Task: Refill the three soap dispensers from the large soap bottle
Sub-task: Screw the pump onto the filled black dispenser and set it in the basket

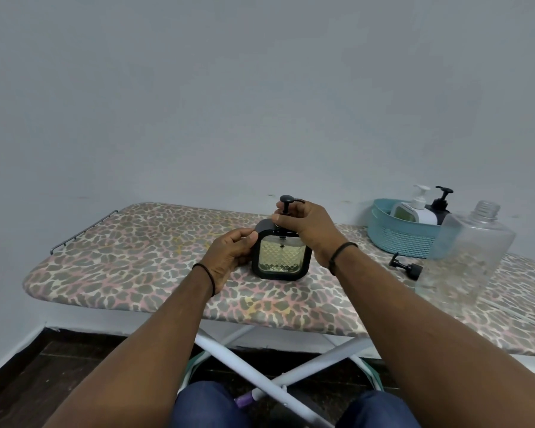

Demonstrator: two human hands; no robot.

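I saw left hand (229,254) gripping the black dispenser (280,257) (upright on surface (136,257)), right hand (306,227) pinching its pump (286,203).

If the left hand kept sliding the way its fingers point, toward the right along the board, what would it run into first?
The left hand already grips the black-framed soap dispenser on its left side, so that comes first. Beyond it lies the right hand's wrist, then probably the loose black pump, though depth is unclear.
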